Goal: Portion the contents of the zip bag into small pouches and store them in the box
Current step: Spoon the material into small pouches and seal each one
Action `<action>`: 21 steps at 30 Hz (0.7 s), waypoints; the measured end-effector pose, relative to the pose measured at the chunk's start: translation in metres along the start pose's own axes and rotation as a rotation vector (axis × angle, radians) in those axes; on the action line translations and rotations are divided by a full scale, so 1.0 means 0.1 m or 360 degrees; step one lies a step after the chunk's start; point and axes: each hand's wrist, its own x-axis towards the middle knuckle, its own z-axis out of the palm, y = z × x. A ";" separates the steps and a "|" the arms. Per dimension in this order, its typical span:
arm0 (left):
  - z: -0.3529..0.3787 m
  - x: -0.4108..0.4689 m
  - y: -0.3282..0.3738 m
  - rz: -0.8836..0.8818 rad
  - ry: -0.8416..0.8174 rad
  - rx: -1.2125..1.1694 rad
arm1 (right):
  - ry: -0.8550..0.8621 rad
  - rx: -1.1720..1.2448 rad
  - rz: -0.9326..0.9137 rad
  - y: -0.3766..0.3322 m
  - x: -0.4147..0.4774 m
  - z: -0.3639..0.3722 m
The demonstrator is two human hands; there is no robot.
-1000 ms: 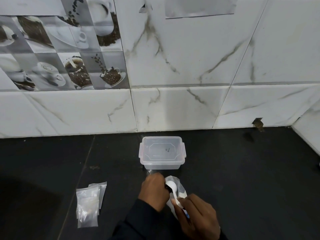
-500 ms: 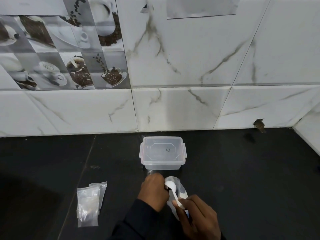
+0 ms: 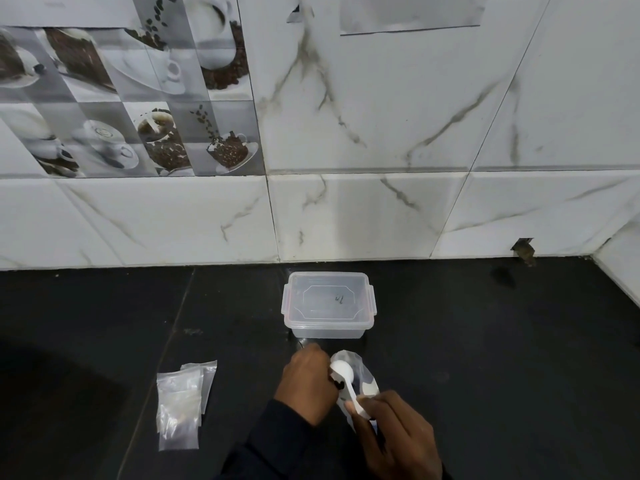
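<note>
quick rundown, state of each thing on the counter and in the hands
box: lid on, side latches down, nothing visible inside
zip bag: open at the top, held upright
spoon: bowl raised at the bag's mouth, fill unclear
small pouches: lying flat in a loose stack, left of the hands
left hand: closed on the zip bag
right hand: fingers pinching the spoon handle

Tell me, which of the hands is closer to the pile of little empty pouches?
Left. The left hand is just right of the pouches; the right hand, holding the spoon, is farther right.
</note>
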 end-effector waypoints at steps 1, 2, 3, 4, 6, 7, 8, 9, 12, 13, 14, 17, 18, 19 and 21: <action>0.00 0.00 -0.01 -0.0008 0.0009 -0.0009 | 0.0014 0.0031 0.0058 -0.01 0.02 -0.02; 0.00 0.01 -0.02 -0.0014 0.0019 -0.0013 | 0.0050 0.0075 0.0143 -0.02 0.05 -0.04; 0.00 0.01 -0.04 -0.0025 0.0025 -0.0023 | 0.0098 0.0110 0.0251 -0.02 0.10 -0.07; 0.00 0.01 -0.06 -0.0040 0.0024 -0.0040 | 0.0144 0.0137 0.0369 -0.01 0.16 -0.11; -0.01 0.00 -0.11 -0.0034 0.0037 -0.0076 | 0.0206 0.0210 0.0608 0.04 0.20 -0.13; 0.00 0.00 -0.14 -0.0005 0.0035 -0.0108 | 0.0216 0.0242 0.0716 0.07 0.20 -0.12; 0.01 0.01 -0.17 0.0036 0.0017 -0.0141 | 0.0195 0.0256 0.0811 0.12 0.18 -0.10; 0.02 0.01 -0.20 0.0079 -0.0003 -0.0176 | 0.0150 0.0254 0.0882 0.16 0.15 -0.06; 0.02 0.05 -0.24 0.0135 -0.0098 -0.0276 | -0.0064 0.0173 0.1037 0.31 0.06 0.12; 0.01 0.06 -0.25 0.0132 -0.0146 -0.0325 | -0.0164 0.0092 0.1003 0.36 0.03 0.18; -0.01 0.07 -0.23 0.0093 -0.0235 -0.0393 | -0.0282 -0.0017 0.0931 0.40 -0.01 0.24; -0.03 0.14 -0.20 -0.0102 -0.0564 -0.0744 | -0.0633 -0.0311 0.0775 0.44 -0.08 0.38; -0.03 0.17 -0.19 -0.0177 -0.0624 -0.0770 | -0.0740 -0.0359 0.0764 0.46 -0.10 0.41; 0.00 0.20 -0.19 -0.0233 -0.0650 -0.0743 | -0.0817 -0.0378 0.0770 0.46 -0.11 0.42; 0.09 0.29 -0.18 -0.0347 -0.0659 -0.0659 | -0.0873 -0.0379 0.0800 0.47 -0.10 0.41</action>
